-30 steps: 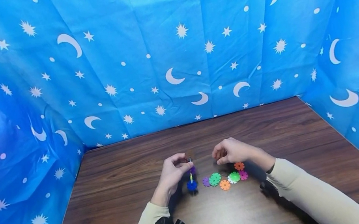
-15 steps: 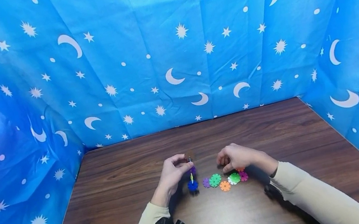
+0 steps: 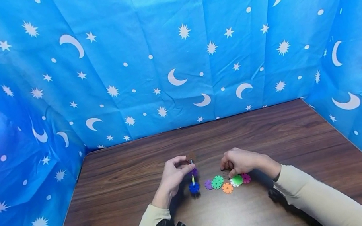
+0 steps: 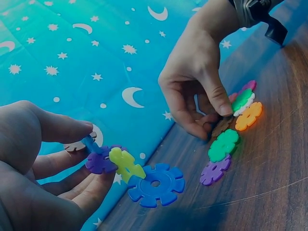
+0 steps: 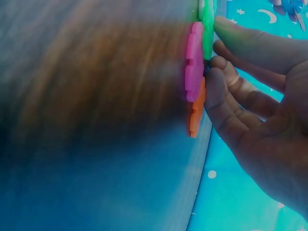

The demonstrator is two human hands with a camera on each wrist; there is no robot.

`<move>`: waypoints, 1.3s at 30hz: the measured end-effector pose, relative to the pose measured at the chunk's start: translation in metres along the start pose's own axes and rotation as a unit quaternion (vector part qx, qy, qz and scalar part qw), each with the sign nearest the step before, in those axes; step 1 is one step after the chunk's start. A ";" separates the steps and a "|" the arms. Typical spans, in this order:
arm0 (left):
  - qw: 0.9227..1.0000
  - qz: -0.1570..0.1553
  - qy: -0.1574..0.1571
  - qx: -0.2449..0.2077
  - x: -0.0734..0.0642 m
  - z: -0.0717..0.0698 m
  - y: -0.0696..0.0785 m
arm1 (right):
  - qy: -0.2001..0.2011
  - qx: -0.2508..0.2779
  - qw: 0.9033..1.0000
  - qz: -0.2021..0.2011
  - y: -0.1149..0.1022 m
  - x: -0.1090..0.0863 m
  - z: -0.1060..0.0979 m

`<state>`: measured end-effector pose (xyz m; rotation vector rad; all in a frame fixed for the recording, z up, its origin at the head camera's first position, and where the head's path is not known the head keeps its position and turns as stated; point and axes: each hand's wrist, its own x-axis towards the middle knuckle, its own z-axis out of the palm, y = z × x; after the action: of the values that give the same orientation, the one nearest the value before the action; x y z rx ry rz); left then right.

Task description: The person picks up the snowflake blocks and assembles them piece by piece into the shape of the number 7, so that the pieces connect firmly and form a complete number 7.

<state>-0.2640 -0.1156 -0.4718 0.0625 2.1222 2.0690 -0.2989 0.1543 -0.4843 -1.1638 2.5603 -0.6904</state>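
Observation:
Toothed plastic discs, slotted together into a chain, are held by my left hand (image 3: 174, 172) between thumb and fingers. The chain runs from a brown disc (image 4: 77, 144) past a light blue disc (image 4: 90, 143), a purple disc (image 4: 102, 161) and a yellow disc (image 4: 125, 163) to a dark blue disc (image 4: 155, 185). My right hand (image 3: 242, 160) is low over the loose discs. Its thumb and fingertips stand apart about a loose brown disc (image 4: 222, 127) in the left wrist view; the right wrist view hides that disc.
Loose discs lie on the wooden table (image 3: 222, 223): purple (image 3: 208, 184), green (image 3: 217, 182), orange (image 3: 227, 188), bright green over white (image 3: 237, 180) and pink (image 3: 246, 178). Another orange disc (image 5: 196, 115) lies by the pink one. Blue star-printed cloth (image 3: 140, 47) surrounds the table.
My right hand has moved slightly right and down toward the loose discs, covering the farther orange one in the head view. My left hand keeps holding the chain in nearly the same place.

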 end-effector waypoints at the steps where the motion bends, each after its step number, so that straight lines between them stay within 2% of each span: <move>1: 1.000 0.000 -0.001 0.001 0.000 0.000 0.000 | -0.001 -0.002 1.000 -0.001 0.000 0.000 0.000; 16: 1.000 0.005 -0.003 0.004 -0.002 0.000 0.002 | -0.013 -0.006 1.000 0.024 -0.008 -0.001 -0.001; 24: 1.000 0.003 -0.008 0.003 -0.002 -0.001 0.000 | -0.010 -0.008 1.000 0.007 -0.011 -0.001 -0.003; 34: 1.000 0.005 -0.013 0.002 -0.002 -0.001 -0.002 | 0.021 0.040 0.999 -0.010 -0.004 -0.001 0.001; 39: 1.000 0.008 -0.018 0.002 -0.001 -0.001 -0.002 | 0.027 0.040 0.999 -0.003 -0.003 -0.001 -0.001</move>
<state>-0.2628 -0.1167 -0.4732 0.1166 2.1126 2.0566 -0.2967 0.1536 -0.4823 -1.1421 2.5485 -0.8278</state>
